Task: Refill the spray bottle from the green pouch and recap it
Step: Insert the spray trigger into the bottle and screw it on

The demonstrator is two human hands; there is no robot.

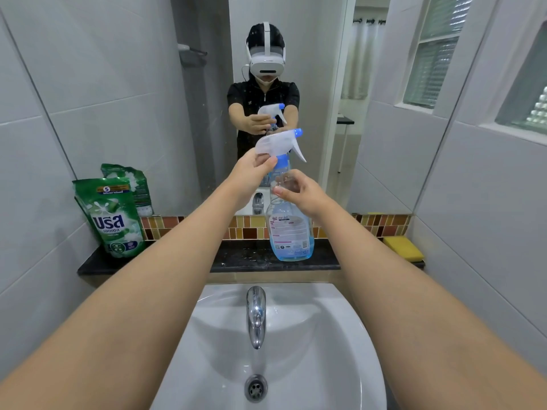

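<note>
Spray bottle (291, 229) stands upright on the dark ledge (242, 257) behind the sink (296, 335), liquid low. Neck is gripped by the right hand (299, 190); trigger head (279, 143) is pinched by the left hand (251, 173), collar seated or nearly so; threading cannot be told. Green pouch (114, 217) is propped at the ledge's left end, well apart. Risks: bottle tipped off the narrow ledge if the head is twisted hard; drips if the dip tube is pulled out fast; spillage likely when pouring from a floppy pouch into a narrow neck.
</note>
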